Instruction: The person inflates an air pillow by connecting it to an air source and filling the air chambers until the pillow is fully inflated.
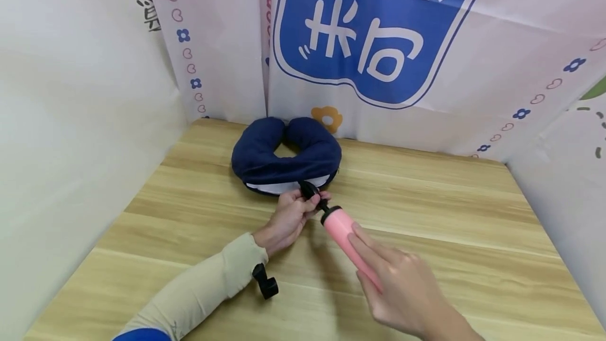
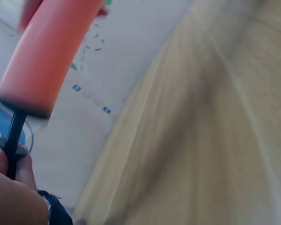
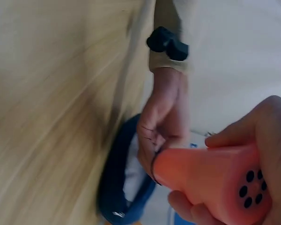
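Note:
A navy U-shaped neck pillow [image 1: 310, 143] lies toward the back of the table, its front seam gaping over a white lining [image 1: 270, 187]. Just in front of that opening, my left hand [image 1: 291, 220] pinches the black end of a hand air pump between thumb and fingers. The tip of the black end reaches the opening; its contact with the lining is hidden. My right hand [image 1: 407, 283] grips the pump's pink barrel [image 1: 347, 236]. A thin black rod [image 2: 15, 131] shows between the barrel and the left fingers. Small dark holes dot the barrel's end [image 3: 253, 190] in the right wrist view.
The wood-grain table [image 1: 450, 214] is bordered by printed white cloth [image 1: 227, 41] at the back and plain pale cloth at the sides. A black wrist mount [image 1: 266, 282] sticks out from the beige left sleeve [image 1: 203, 283], close above the table.

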Tool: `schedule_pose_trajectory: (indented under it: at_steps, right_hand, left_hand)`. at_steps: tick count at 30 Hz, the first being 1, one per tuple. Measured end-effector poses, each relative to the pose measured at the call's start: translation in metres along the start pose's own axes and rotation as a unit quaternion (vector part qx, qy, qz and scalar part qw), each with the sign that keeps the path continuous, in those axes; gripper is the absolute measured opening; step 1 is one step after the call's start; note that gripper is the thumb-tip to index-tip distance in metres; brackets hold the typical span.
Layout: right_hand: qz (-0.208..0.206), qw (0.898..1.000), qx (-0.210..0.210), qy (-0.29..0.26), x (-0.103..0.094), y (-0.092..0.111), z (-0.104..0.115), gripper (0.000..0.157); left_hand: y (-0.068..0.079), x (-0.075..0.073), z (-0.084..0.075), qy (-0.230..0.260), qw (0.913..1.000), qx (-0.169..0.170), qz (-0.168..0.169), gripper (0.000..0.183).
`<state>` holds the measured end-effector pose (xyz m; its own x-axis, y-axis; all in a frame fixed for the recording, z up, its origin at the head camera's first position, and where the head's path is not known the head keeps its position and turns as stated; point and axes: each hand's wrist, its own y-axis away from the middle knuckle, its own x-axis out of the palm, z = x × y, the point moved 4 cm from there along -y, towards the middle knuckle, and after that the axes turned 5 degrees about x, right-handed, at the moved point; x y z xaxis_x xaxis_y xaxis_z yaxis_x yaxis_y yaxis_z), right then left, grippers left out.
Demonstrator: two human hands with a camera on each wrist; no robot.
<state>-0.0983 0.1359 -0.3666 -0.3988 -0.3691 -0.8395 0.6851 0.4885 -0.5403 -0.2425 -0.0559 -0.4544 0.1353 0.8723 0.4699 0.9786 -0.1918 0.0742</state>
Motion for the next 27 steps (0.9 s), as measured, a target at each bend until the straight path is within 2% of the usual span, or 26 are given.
schedule_pose_trajectory:
  at_steps: [2, 6, 9, 11, 14, 18, 21, 24, 27]
  right_hand:
    - [0.010, 1.000, 0.000, -0.004, -0.015, 0.009, -0.002, 0.044]
    - [0.018, 1.000, 0.011, -0.010, -0.044, 0.021, -0.001, 0.058]
    - [-0.004, 1.000, 0.017, -0.007, -0.056, 0.022, 0.004, 0.059]
    - [-0.020, 1.000, 0.020, -0.006, -0.054, 0.015, 0.008, 0.054]
    - [-0.052, 0.999, 0.001, 0.000, -0.038, -0.001, 0.012, 0.043]
    - [-0.069, 0.998, -0.006, 0.005, -0.009, -0.018, 0.016, 0.052]
    - [-0.053, 0.999, -0.006, 0.002, 0.006, -0.020, 0.016, 0.056]
    - [-0.025, 0.999, -0.022, -0.006, 0.004, -0.011, 0.014, 0.047]
    - [-0.002, 0.999, -0.030, -0.012, -0.016, 0.002, 0.010, 0.047]
  left_hand:
    - [-0.002, -0.001, -0.004, 0.005, 1.0000, 0.000, 0.008, 0.037]
    - [-0.002, -0.002, -0.011, 0.032, 0.9995, 0.002, 0.002, 0.040]
    - [-0.002, -0.002, -0.013, 0.053, 0.9985, 0.000, -0.018, 0.038]
    - [-0.001, 0.001, -0.011, 0.062, 0.9976, -0.012, -0.028, 0.037]
    - [0.001, 0.007, -0.006, 0.067, 0.9963, -0.039, -0.037, 0.038]
    - [0.004, 0.007, 0.001, 0.053, 0.9968, -0.046, -0.038, 0.042]
    - [0.005, 0.000, 0.003, 0.035, 0.9986, -0.028, -0.029, 0.041]
    - [0.006, -0.006, -0.001, 0.033, 0.9992, -0.014, -0.016, 0.041]
    - [0.006, -0.007, -0.008, 0.040, 0.9992, -0.008, -0.003, 0.043]
